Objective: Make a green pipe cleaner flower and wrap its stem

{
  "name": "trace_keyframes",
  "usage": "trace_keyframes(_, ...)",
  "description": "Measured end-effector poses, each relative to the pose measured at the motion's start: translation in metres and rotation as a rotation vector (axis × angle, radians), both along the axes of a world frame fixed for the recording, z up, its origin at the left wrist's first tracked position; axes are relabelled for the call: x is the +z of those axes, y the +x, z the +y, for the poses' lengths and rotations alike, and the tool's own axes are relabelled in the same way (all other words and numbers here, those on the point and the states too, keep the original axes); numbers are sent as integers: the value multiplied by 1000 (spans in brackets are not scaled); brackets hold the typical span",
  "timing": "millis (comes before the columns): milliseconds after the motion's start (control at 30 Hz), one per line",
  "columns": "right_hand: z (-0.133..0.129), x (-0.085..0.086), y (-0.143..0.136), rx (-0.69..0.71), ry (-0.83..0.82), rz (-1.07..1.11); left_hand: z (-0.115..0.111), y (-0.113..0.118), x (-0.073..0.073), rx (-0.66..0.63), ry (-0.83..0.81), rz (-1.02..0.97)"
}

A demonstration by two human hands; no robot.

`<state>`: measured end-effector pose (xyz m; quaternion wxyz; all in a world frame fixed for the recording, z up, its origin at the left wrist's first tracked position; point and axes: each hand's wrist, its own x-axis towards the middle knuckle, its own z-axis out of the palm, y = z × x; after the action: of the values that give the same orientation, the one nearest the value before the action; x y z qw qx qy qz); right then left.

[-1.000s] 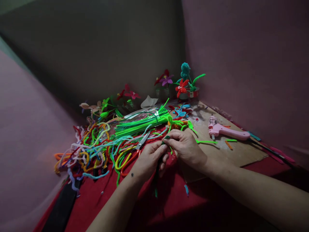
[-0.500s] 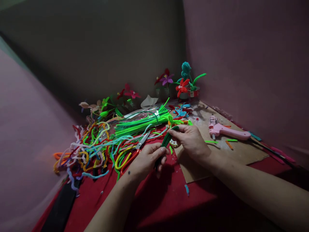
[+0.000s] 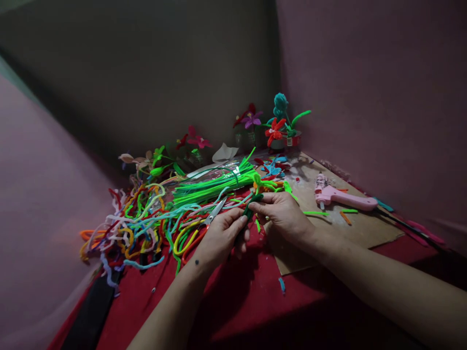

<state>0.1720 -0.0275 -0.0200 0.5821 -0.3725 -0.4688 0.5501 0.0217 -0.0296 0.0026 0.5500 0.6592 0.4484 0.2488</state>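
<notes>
Between my two hands is a dark green pipe cleaner piece [image 3: 249,210], partly covered by the fingers. My left hand [image 3: 228,231] pinches its lower end between thumb and fingers. At the upper end, my right hand [image 3: 282,211] grips it with thumb and forefinger. Scissors [image 3: 215,212] with orange and yellow handles lie just left of my left hand, blades pointing away. Beyond the hands rests a bundle of bright green pipe cleaners [image 3: 207,187] in clear plastic wrap.
Tangled pipe cleaners [image 3: 134,228] of many colours cover the left of the red cloth [image 3: 233,311]. A pink glue gun [image 3: 345,197] lies on a cardboard sheet [image 3: 372,231] at right, its cord trailing. Pipe cleaner flowers [image 3: 276,130] stand along the back. A black strip [image 3: 91,311] lies front left.
My right hand has moved slightly left and closer to my left hand. Less of the dark green piece shows between the fingers, and it looks more bunched.
</notes>
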Motion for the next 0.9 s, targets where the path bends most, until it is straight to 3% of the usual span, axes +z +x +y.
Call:
trace_keyframes(300, -5, 3, -3, -93, 76, -111, -2, 0, -1, -46, -61, 6)
trace_keyframes(500, -4, 1, -1, 13, 88, -148, -3, 0, 1, -39, -70, 17)
trace_keyframes(900, 1, -8, -2, 14, -20, -23, -4, -2, 2, -86, -70, 79)
